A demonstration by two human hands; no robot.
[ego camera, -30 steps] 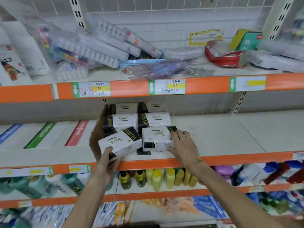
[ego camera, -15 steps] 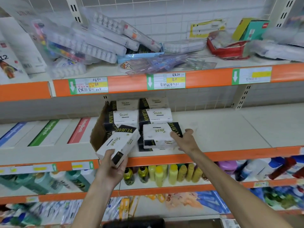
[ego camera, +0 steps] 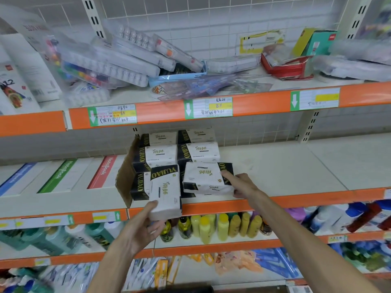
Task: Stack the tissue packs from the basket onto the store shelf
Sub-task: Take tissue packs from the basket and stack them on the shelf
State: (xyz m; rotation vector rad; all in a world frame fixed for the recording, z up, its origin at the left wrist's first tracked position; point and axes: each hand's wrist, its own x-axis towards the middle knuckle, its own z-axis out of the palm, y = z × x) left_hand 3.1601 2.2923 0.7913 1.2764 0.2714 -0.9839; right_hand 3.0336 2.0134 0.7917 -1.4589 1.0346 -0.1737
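Note:
White tissue packs with black ends stand stacked in two columns (ego camera: 179, 151) on the middle shelf (ego camera: 275, 170). My left hand (ego camera: 141, 227) grips one pack (ego camera: 166, 191) from below, turned on end, in front of the left column at the shelf's front edge. My right hand (ego camera: 241, 185) holds the right end of the front pack (ego camera: 206, 179) atop the right column, thumb under it and fingers on its top. The basket is out of sight.
A brown cardboard divider (ego camera: 127, 180) stands left of the stacks, with notebook boxes (ego camera: 61, 174) beyond it. The shelf right of the stacks is bare. Clear plastic cases (ego camera: 118, 62) are piled on the upper shelf. Yellow bottles (ego camera: 224, 227) line the shelf below.
My left hand has swung its pack from a slant to upright and raised it toward the left column. My right hand has slid along the right pack's end and taken hold of it.

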